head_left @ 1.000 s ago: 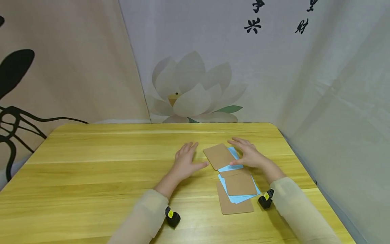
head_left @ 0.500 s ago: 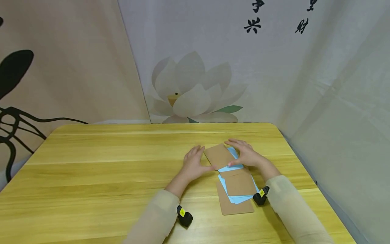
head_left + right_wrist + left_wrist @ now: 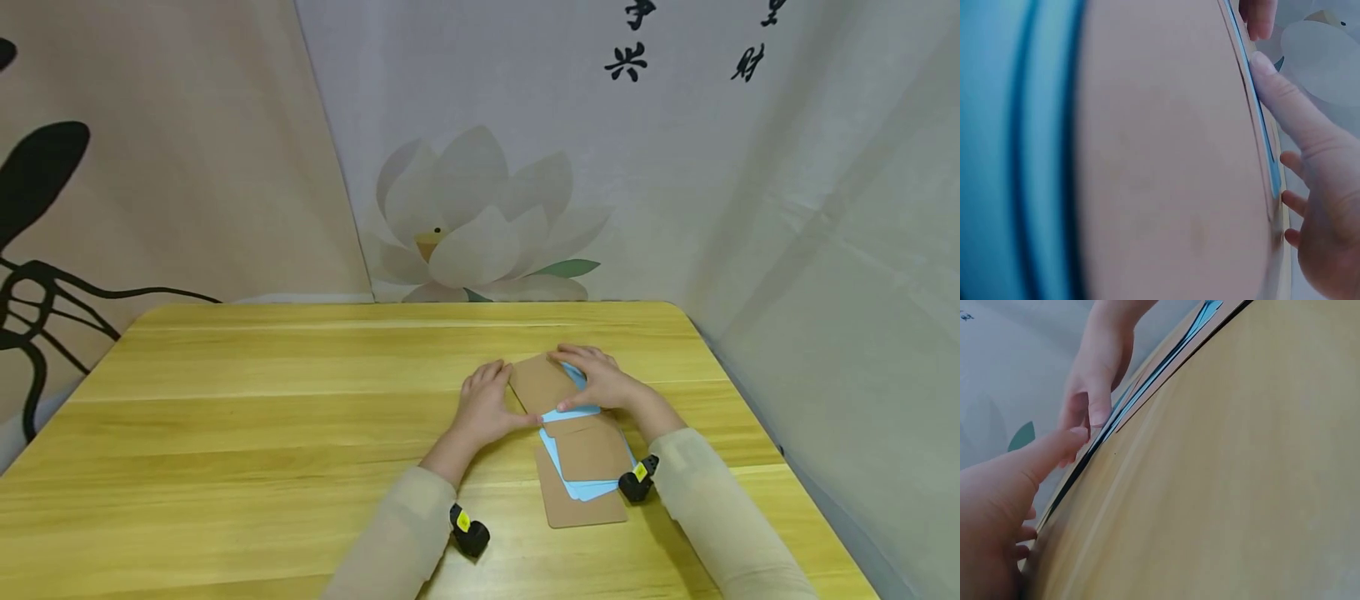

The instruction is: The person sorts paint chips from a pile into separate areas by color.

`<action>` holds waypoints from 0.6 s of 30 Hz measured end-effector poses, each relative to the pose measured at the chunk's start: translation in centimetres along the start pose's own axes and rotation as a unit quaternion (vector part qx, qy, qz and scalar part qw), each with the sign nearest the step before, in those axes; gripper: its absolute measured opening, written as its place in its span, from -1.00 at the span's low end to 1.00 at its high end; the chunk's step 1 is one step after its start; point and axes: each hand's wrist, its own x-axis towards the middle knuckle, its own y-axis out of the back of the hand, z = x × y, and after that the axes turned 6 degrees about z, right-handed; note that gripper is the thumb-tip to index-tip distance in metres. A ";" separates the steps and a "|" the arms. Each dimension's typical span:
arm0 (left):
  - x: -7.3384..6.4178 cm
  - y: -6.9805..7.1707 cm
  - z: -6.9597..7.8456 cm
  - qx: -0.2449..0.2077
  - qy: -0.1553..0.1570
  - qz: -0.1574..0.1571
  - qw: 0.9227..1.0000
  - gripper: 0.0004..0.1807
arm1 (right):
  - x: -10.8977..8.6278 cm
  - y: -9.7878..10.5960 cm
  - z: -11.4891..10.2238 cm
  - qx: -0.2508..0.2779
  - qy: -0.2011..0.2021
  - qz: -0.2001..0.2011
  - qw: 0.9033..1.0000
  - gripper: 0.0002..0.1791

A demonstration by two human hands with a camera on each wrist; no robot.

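Observation:
Flat brown and light blue cards lie in overlapping groups on the wooden table. In the head view my left hand (image 3: 483,408) is at the left side of the upper brown card (image 3: 537,383), its thumb stretched to the near corner and its fingers by the left corner. From the right, my right hand (image 3: 606,385) reaches over the blue card (image 3: 570,414) beneath it, thumb on the blue part, fingertips at the far corner. In the right wrist view the thumb (image 3: 1294,106) lies along the thin card edges. Both hands have their fingers spread, not curled.
Nearer me, another brown card (image 3: 596,454) lies over blue cards (image 3: 588,492), with a further brown card (image 3: 573,512) under them. The wooden table (image 3: 262,450) extends left. A printed curtain (image 3: 480,125) hangs behind it. Each wrist wears a small black camera (image 3: 471,533).
My left hand has moved right, up to the upper brown card's edge. My right hand has shifted slightly left over the same group. The nearer cards stay put.

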 end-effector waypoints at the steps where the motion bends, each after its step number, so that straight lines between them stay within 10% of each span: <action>1: 0.0 -0.1 0.0 0.005 -0.001 0.000 1.000 0.10 | 0.0 0.0 0.0 -0.001 0.000 0.000 1.000 0.02; 18: 0.0 -0.5 0.1 0.025 0.008 0.004 1.000 0.07 | 0.0 -0.2 -0.1 0.019 0.018 0.005 1.000 -0.07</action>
